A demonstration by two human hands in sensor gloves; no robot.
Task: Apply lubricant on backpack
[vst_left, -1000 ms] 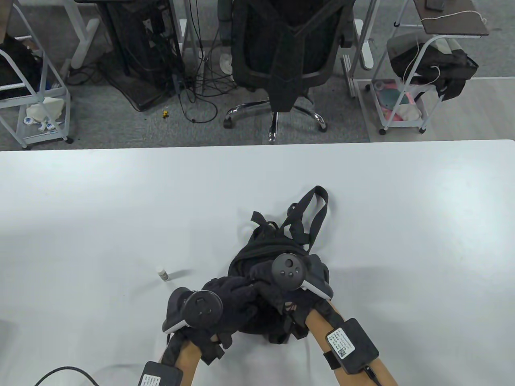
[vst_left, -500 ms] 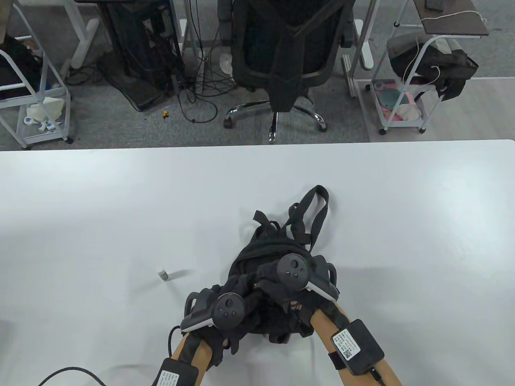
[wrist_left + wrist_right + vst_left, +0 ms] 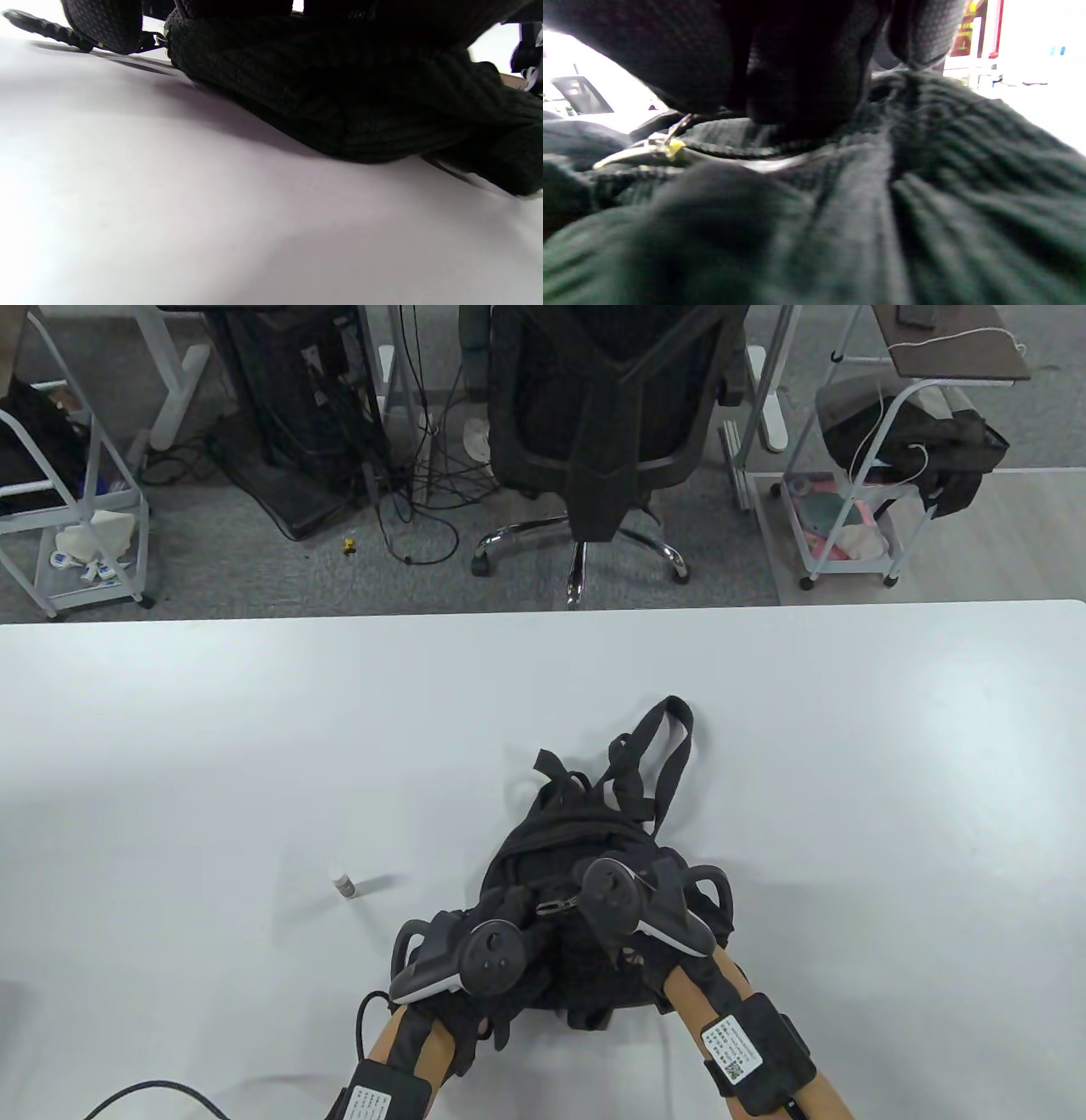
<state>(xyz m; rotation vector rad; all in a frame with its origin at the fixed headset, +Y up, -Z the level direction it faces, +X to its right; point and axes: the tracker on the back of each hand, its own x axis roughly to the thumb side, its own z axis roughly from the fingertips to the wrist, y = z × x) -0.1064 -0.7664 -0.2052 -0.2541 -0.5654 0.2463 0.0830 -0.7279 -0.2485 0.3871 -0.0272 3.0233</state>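
A black backpack (image 3: 585, 831) lies on the white table (image 3: 212, 746) near its front edge, straps pointing away from me. A small white lubricant bottle (image 3: 344, 885) stands to its left, apart from both hands. My left hand (image 3: 488, 954) rests against the backpack's near left side; its fingers are hidden. My right hand (image 3: 612, 899) is on top of the backpack. In the right wrist view its fingers (image 3: 797, 76) are bunched on the fabric (image 3: 925, 178) at the zipper line, beside the metal zipper pull (image 3: 645, 148). The pull also shows in the table view (image 3: 551, 906).
The left wrist view shows the backpack's lower edge (image 3: 339, 93) lying on the table (image 3: 169, 212). An office chair (image 3: 598, 415) and metal carts (image 3: 857, 475) stand on the floor beyond the table's far edge.
My left hand has moved right, onto the backpack's near left side. My right hand has shifted slightly right and tilted, uncovering the zipper pull. The bottle has not moved.
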